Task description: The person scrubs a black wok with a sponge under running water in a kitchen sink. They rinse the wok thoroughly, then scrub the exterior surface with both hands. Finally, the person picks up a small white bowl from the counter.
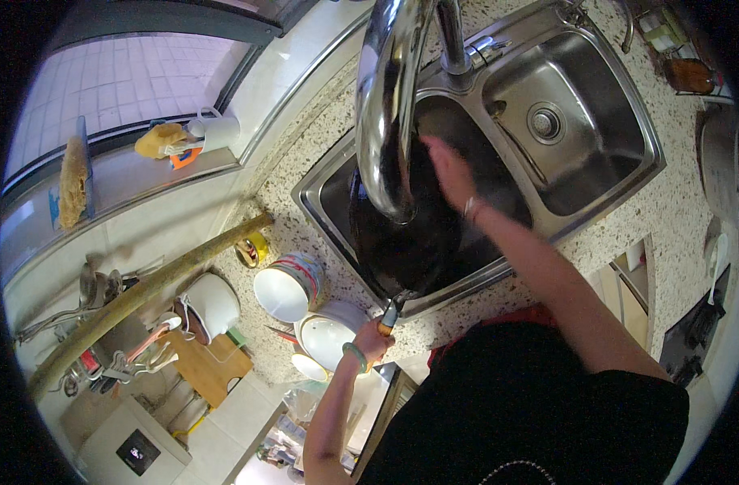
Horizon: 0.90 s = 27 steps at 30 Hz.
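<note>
Black round metal wok (402, 257) sat in the silvery steel sink (462, 291), left hand (372, 343) clamped on its brown wooden handle (389, 320) (probably the surest hold; likely heavy, slippery). Whether the blurred right hand (452, 174) gripped anything, I couldn't tell.

No legible text, labels or numbers, dark square panel (138, 452), marks too small
</note>
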### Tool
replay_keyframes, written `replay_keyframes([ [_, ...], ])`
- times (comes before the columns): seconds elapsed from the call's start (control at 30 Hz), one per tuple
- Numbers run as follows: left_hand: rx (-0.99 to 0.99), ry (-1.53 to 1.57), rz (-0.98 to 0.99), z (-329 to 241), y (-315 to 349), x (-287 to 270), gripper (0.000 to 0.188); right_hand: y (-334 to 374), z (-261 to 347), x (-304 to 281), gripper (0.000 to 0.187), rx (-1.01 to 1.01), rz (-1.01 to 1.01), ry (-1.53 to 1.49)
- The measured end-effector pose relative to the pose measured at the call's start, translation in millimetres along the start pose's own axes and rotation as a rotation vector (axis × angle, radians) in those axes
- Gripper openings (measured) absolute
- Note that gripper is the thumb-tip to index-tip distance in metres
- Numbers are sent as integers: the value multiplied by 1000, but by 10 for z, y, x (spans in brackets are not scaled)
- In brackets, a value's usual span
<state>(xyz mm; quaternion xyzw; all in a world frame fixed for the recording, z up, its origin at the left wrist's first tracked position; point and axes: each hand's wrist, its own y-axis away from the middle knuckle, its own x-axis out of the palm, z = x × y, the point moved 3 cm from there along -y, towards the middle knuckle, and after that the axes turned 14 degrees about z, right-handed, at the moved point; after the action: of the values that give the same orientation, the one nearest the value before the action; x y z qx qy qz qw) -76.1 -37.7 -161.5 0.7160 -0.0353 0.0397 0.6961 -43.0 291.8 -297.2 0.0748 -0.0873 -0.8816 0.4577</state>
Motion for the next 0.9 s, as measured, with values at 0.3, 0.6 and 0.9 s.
replay_keyframes([
  [0.3,72,6,95,-97,-41,45,38,-314,-1858,-422,35,84,-213,280],
  [0.6,76,68,64,151,-64,90,37,382,313,-179,19,144,-94,-142],
  [0.9,41,-60,-40,-192,121,92,36,794,1248,499,36,-495,192,701],
])
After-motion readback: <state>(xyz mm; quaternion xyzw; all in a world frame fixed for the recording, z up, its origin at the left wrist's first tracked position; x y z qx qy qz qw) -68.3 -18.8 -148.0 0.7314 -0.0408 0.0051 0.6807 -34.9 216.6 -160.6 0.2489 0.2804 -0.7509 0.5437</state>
